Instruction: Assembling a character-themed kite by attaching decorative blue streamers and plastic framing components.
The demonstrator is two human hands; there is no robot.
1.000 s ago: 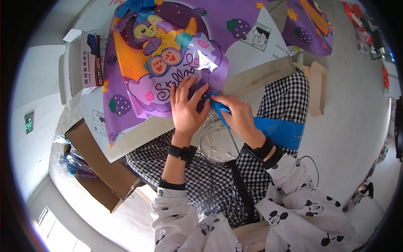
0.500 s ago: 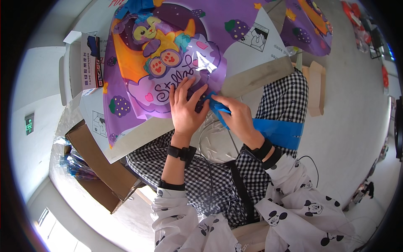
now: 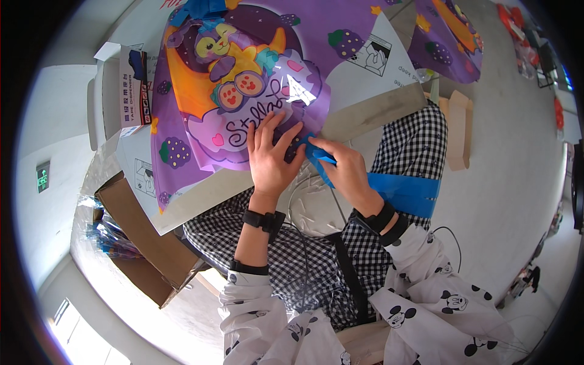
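Across the near side of a pale bench [image 3: 372,114], a glossy purple plastic sheet [image 3: 255,97] printed with a cartoon animal, orange crescent shapes and berries is laid over a white printed board [image 3: 395,68]. The sheet's lower part is pressed by the left hand [image 3: 271,155], its fingers spread. At the sheet's lower right edge, a folded, vivid blue strip [image 3: 322,160] is pinched between the fingers and thumb of the right hand [image 3: 348,171]; the left thumb is held just beside it. A broad, flat blue band [image 3: 409,190] is draped over the black-and-white checked cloth [image 3: 409,146] on the right leg; whether it is joined to the strip cannot be told. At the sheet's top, a bunched blue piece [image 3: 204,8] is seen. Another purple printed sheet [image 3: 453,52] is placed farther right. To the left, a white box with a dark printed side [image 3: 129,91] is stood near the sheet, and clear-wrapped packages [image 3: 115,240] are partly covered by a brown cardboard box flap [image 3: 143,225].
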